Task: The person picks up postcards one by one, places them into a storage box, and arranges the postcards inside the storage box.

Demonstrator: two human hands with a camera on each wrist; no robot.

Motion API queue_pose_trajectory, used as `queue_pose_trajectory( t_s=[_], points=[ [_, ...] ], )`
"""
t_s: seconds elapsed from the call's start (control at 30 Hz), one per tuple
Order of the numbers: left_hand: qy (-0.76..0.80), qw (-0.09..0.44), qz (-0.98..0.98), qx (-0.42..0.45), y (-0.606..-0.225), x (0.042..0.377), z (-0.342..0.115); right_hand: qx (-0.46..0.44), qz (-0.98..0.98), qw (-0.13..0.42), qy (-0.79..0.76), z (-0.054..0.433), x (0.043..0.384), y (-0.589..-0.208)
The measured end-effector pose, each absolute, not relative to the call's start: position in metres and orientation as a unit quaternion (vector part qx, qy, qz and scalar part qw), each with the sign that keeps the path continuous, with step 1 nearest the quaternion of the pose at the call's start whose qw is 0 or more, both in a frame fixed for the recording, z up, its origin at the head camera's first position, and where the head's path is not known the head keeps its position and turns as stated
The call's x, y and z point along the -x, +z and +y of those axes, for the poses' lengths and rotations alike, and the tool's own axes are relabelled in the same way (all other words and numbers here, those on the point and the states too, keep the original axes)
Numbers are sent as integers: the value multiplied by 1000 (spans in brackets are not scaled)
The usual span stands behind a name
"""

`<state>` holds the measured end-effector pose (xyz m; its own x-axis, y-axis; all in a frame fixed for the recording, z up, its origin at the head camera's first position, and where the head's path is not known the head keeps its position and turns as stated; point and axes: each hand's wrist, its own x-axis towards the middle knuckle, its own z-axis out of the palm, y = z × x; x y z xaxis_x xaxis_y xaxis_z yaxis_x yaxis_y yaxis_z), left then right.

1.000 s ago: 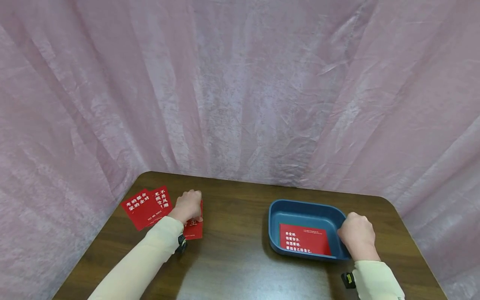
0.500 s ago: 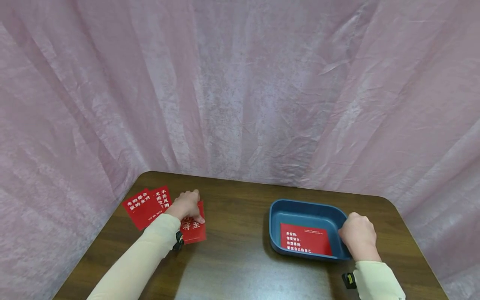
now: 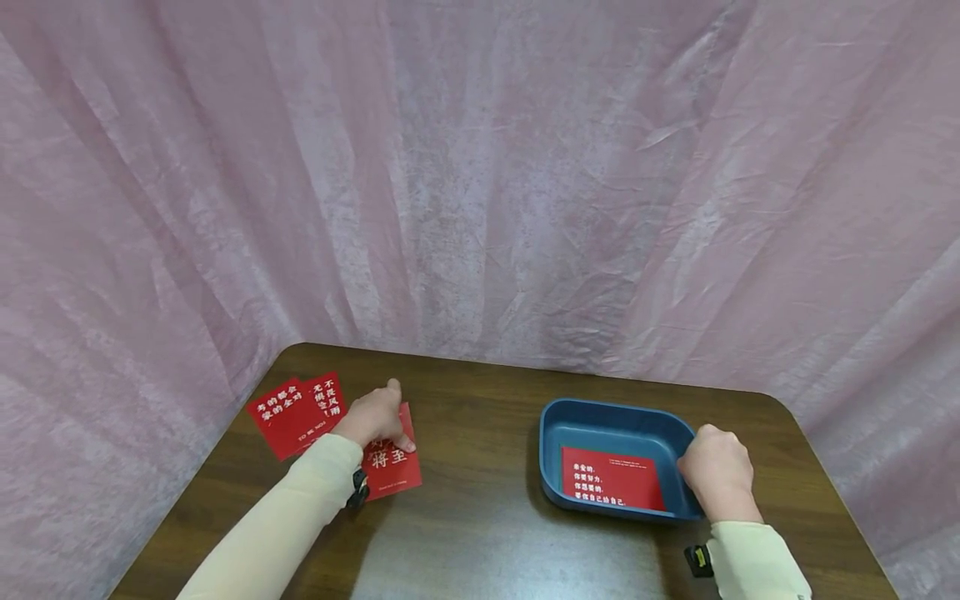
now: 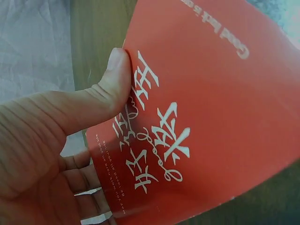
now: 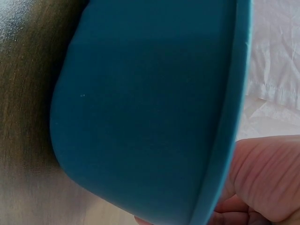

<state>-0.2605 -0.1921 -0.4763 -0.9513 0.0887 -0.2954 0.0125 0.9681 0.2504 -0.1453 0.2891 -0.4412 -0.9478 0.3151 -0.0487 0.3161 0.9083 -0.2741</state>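
Note:
My left hand (image 3: 375,418) holds a red card (image 3: 396,477) with white lettering, at the left of the table. In the left wrist view the thumb (image 4: 117,77) lies along the card's edge on the printed face, and the other fingers are partly hidden behind it. A blue rectangular plastic tub (image 3: 615,433) stands at the right, with another red card (image 3: 611,479) flat inside. My right hand (image 3: 717,468) grips the tub's right end, thumb side at the rim; the fingers are mostly hidden by the tub in the right wrist view.
Two overlapping red cards (image 3: 288,417) lie left of the left hand, near the left edge of the brown wooden table (image 3: 472,467). A pink velvet curtain (image 3: 480,183) hangs behind the table and along its sides.
The card at my left hand has turned slightly and shifted right and toward the near side, showing more of its print. The left fingers have straightened somewhat. The right hand and tub look unchanged.

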Motion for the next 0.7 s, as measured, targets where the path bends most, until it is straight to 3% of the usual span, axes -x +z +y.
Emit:
queue_pose_trajectory(
  t_s=[0.43, 0.7],
  points=[
    [90, 112, 989, -47, -475, 245, -181, -159, 978, -2, -135, 290, 146, -443],
    [81, 112, 990, -37, -467, 243, -178, -164, 977, 10, -137, 290, 147, -441]
  ],
)
